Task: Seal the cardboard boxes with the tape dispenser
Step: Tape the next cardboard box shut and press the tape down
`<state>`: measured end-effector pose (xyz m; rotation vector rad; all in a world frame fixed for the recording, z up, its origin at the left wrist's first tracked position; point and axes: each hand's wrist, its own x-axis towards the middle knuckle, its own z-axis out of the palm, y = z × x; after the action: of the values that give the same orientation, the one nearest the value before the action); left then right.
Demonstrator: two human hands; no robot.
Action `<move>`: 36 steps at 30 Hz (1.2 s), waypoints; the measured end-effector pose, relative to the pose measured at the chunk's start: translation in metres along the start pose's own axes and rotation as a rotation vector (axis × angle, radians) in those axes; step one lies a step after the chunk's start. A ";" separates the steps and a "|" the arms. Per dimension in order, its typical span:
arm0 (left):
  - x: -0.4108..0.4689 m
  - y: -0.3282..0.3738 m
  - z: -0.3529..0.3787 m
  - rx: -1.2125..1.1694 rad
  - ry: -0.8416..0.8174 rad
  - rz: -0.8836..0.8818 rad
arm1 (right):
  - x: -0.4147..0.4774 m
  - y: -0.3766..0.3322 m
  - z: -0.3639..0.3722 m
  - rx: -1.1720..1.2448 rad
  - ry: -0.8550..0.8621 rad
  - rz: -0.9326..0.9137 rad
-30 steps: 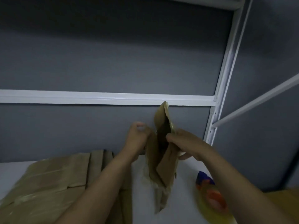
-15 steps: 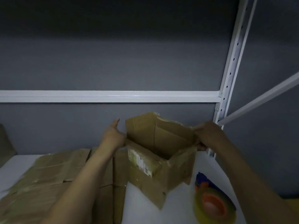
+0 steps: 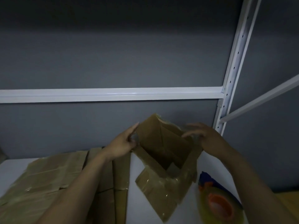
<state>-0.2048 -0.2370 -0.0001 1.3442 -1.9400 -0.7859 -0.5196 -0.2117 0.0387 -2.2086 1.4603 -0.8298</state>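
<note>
Open cardboard box (image 3: 163, 152): brown, creased, rectangular, near flap hanging down and glossy with old tape, mid-view over the white tabletop (image 3: 139, 207). Left grip (image 3: 124, 143) flat against the box's left wall, fingers straight and pointing up, released rather than clenched. Right grip (image 3: 205, 136) over the right rim, fingers outstretched, motion-blurred; grasping or not, impossible to tell. Tape dispenser (image 3: 220, 206) lying at lower right: yellowish roll, orange core, blue body. Flattened cardboard sheets (image 3: 48, 183) stacked at left, smooth and taped.
</note>
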 end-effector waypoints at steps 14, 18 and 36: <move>0.022 0.003 0.005 0.020 -0.187 0.165 | 0.005 0.027 0.010 0.007 0.053 0.083; 0.022 -0.011 0.003 0.025 -0.338 0.170 | 0.007 0.040 0.033 0.211 0.046 0.096; 0.042 -0.029 0.025 -0.164 -0.311 -0.008 | 0.000 0.043 0.050 0.211 0.338 0.188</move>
<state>-0.2187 -0.2824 -0.0309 1.1867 -2.0508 -1.1892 -0.5176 -0.2293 -0.0248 -1.8091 1.6143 -1.2718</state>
